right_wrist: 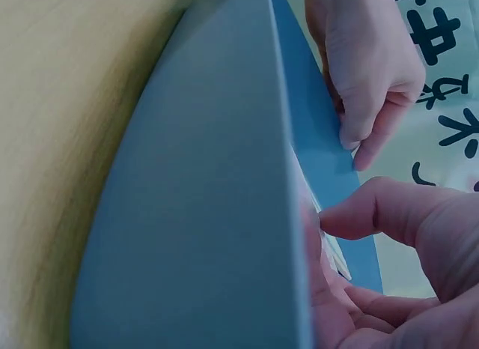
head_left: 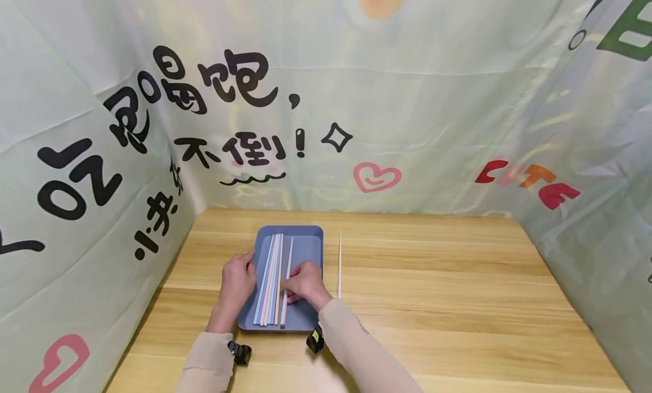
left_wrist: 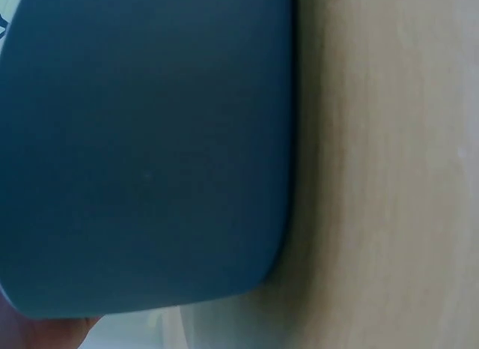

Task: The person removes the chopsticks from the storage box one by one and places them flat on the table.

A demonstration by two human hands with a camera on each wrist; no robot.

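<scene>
The left hand [head_left: 238,277] pinches the left rim of the blue tray [head_left: 308,248] between thumb and curled finger, as the right wrist view also shows. The right hand [head_left: 308,282] reaches in over the right rim and pinches a pale chopstick [head_left: 290,254] about midway, thumb and fingers closed on it. That chopstick lies lengthwise inside the tray, just right of a row of chopsticks [head_left: 269,288] in blue, pink and white, with a yellowish one at its right edge; the row spreads slightly toward the near end. A lone chopstick [head_left: 340,263] lies on the wooden table [head_left: 433,268], beside the tray's right side and partly hidden by the right sleeve [head_left: 351,330]. Printed cloth [head_left: 433,115] hangs around the table.
</scene>
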